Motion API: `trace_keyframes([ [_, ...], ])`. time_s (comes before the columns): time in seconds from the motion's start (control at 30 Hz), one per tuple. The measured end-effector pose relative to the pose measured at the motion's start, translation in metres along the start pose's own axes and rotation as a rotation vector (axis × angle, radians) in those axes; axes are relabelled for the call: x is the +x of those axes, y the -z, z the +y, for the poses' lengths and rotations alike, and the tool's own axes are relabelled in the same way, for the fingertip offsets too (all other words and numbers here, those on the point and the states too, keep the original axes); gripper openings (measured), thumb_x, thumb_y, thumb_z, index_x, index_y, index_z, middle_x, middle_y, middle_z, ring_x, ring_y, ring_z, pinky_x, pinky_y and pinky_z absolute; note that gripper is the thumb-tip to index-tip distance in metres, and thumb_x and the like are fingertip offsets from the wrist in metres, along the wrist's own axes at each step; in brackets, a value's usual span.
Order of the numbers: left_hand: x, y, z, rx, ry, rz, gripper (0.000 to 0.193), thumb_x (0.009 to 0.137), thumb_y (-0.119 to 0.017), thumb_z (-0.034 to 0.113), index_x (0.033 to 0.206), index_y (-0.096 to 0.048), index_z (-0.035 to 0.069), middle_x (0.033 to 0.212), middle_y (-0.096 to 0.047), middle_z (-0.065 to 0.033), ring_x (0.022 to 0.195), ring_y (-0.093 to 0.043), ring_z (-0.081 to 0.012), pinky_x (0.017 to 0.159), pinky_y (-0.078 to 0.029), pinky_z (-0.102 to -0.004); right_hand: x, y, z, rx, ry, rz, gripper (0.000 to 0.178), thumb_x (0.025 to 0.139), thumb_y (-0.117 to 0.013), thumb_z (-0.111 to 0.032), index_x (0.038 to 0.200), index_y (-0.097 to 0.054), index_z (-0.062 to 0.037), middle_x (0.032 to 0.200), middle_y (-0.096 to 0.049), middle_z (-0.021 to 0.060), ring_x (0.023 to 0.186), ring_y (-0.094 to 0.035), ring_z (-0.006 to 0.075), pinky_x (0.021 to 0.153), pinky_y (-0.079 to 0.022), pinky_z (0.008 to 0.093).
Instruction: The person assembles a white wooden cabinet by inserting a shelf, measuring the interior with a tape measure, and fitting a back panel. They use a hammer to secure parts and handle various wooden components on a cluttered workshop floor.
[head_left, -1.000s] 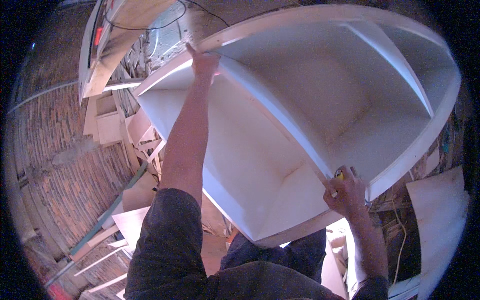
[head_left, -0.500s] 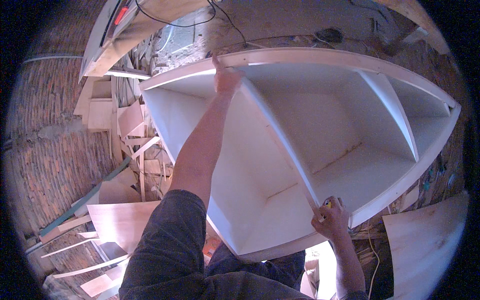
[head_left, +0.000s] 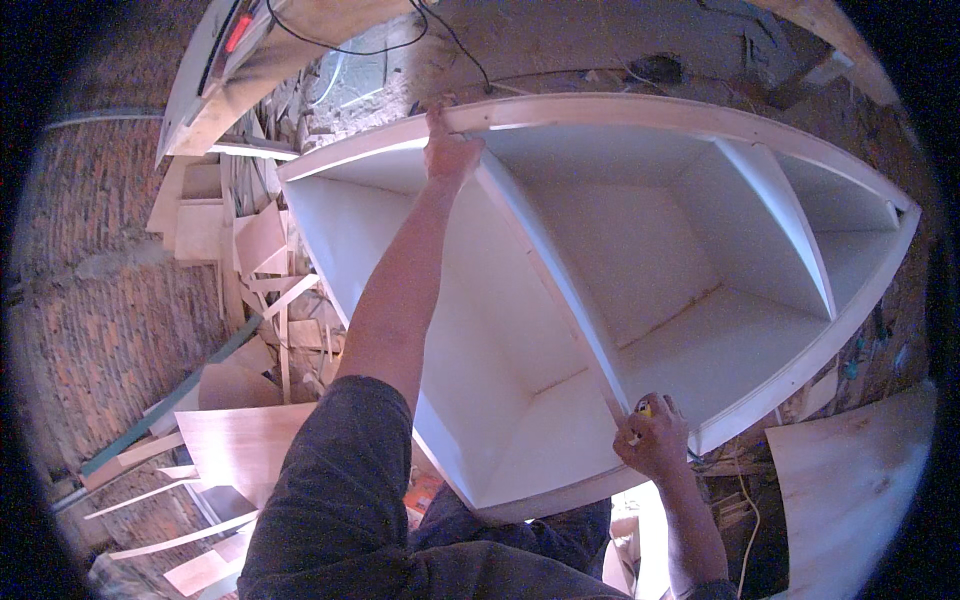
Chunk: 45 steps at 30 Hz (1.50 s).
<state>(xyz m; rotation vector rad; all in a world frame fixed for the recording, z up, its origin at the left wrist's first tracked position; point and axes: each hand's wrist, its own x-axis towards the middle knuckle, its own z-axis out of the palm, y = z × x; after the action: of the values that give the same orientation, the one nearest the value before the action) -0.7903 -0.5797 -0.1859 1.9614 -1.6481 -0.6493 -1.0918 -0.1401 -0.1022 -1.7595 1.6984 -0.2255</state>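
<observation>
A small wooden boat hull (head_left: 600,105), pale inside, spreads before me, with crosswise partitions. My left hand (head_left: 452,155) is at the far rim, its fingers closed over the edge where the middle partition (head_left: 560,268) meets it. At the partition's near end, my right hand (head_left: 655,440) is closed on a small yellow and black tape measure (head_left: 645,408), mostly hidden by my fingers. A bare wooden strip (head_left: 555,285) runs along the partition's left side. Whether any tape blade is drawn out along it I cannot tell.
Wood offcuts and thin strips (head_left: 285,300) lie heaped left of the hull, beside a plywood sheet (head_left: 240,445). Another pale sheet (head_left: 850,490) lies at the lower right, near a thin cord (head_left: 748,510). A wooden bench or board (head_left: 230,100) stands at the upper left, with a dark cable (head_left: 350,48).
My right hand has shifted slightly left with the tape measure, along the near end of the partition. The left hand has moved very little at the far rim.
</observation>
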Motion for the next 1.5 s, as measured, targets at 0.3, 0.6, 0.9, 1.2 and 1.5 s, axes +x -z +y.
trace_keyframes([
  [0.3,-0.003,-0.004,-0.002,-0.004,-0.117,0.080,0.089,0.072,-0.071,0.023,0.149,-0.028,0.019,0.124,-0.064,-0.0228,0.113,-0.063,-0.0416,0.098,-0.050,-0.0474,-0.001,0.001,0.005,0.061,-0.011,-0.017,0.012,0.063,-0.075,-0.020,0.068,-0.069,-0.0105,0.094,-0.059,0.0123,0.090,-0.060,0.0343,0.069,-0.053,0.0480],
  [0.6,0.023,-0.028,-0.050,-0.093,-0.172,0.040,0.108,0.073,-0.078,0.028,0.157,-0.013,0.010,0.145,-0.044,-0.0267,0.131,-0.048,-0.0429,0.110,-0.041,-0.0449,0.000,-0.006,0.008,0.013,-0.018,-0.092,0.017,0.069,-0.074,-0.023,0.072,-0.070,-0.0072,0.102,-0.060,0.0202,0.092,-0.063,0.0397,0.073,-0.055,0.0506],
  [0.9,0.064,-0.023,-0.086,0.947,-0.614,-0.090,0.082,0.086,-0.064,0.041,0.152,-0.027,0.009,0.153,-0.039,-0.0160,0.139,-0.042,-0.0327,0.112,-0.032,-0.0545,0.012,0.014,0.029,0.036,-0.136,-0.273,0.023,0.071,-0.075,-0.029,0.078,-0.069,-0.0083,0.107,-0.062,0.0165,0.090,-0.066,0.0372,0.075,-0.055,0.0489],
  [1.2,0.068,-0.023,-0.068,0.247,-0.263,-0.145,0.039,0.091,-0.066,0.038,0.109,-0.062,0.004,0.101,-0.064,-0.0088,0.075,-0.060,-0.0202,0.058,-0.052,-0.0401,0.040,0.033,0.049,0.165,0.072,-0.426,0.038,0.067,-0.083,-0.032,0.063,-0.056,-0.0061,0.076,-0.055,0.0103,0.074,-0.060,0.0305,0.064,-0.046,0.0449],
  [1.5,0.059,-0.002,-0.051,-0.063,0.032,-0.260,0.060,0.088,-0.069,0.028,0.122,-0.031,-0.002,0.109,-0.062,-0.0188,0.085,-0.067,-0.0248,0.056,-0.063,-0.0353,0.053,0.037,0.046,0.317,-0.210,-0.613,0.044,0.080,-0.078,-0.048,0.075,-0.069,-0.0053,0.082,-0.063,0.0114,0.077,-0.062,0.0255,0.066,-0.045,0.0408],
])
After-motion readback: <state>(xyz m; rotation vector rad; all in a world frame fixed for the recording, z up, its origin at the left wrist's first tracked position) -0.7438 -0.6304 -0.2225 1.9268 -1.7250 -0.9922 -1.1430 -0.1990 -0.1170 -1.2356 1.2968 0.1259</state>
